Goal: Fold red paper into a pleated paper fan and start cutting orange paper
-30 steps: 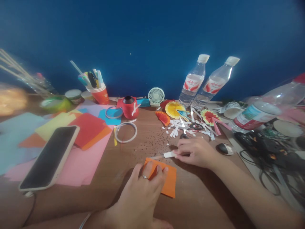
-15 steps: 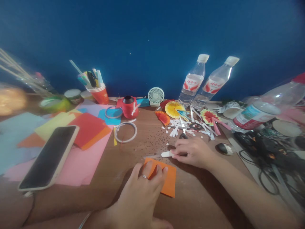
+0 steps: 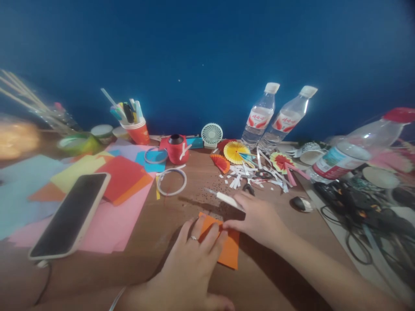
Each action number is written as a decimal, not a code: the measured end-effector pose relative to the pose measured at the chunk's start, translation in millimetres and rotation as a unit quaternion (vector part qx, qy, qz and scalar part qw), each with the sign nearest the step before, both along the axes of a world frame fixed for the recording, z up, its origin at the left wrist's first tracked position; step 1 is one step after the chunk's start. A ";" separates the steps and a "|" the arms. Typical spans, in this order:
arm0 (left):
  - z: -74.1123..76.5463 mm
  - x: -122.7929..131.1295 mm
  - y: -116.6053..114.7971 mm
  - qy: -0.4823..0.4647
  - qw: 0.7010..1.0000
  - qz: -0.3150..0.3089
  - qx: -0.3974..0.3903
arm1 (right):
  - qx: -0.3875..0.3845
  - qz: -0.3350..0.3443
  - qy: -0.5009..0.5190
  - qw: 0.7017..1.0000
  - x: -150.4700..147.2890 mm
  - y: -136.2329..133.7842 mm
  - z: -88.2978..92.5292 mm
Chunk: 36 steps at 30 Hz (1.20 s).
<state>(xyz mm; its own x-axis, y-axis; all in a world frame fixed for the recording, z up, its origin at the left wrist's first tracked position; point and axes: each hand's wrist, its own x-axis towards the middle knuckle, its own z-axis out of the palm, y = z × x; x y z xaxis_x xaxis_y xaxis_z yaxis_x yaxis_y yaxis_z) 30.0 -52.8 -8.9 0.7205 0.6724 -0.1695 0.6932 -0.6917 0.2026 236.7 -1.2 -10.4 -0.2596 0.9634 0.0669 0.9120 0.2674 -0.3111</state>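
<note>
A small piece of orange paper (image 3: 231, 249), creased near its upper edge, lies on the brown table in front of me. My left hand (image 3: 189, 259), a ring on one finger, rests on it with its fingers spread. Just right of the paper, my right hand (image 3: 263, 219) has its fingers closed on the white handle of a knife (image 3: 228, 200). The knife's thin blade points left, raised off the table and casting a shadow. My right thumb stretches to the paper's upper right edge.
Scissors (image 3: 249, 188) lie among white paper scraps (image 3: 236, 180) and dark crumbs. Paper fans (image 3: 234, 153) and two bottles (image 3: 259, 116) are behind. Coloured sheets and a phone (image 3: 69, 216) are left, beside a tape ring (image 3: 171, 193). Black cables (image 3: 359, 216) and a mouse-shaped object (image 3: 302, 204) sit right.
The knife has lifted away from the paper's upper edge, its blade now angled up and left. My right thumb has opened down toward the paper. The left hand stays put.
</note>
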 end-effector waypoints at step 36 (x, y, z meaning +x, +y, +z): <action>-5.2 -4.1 1.0 0.002 0.997 -0.029 0.071 | -0.148 0.022 0.145 0.978 -5.3 -16.0 5.0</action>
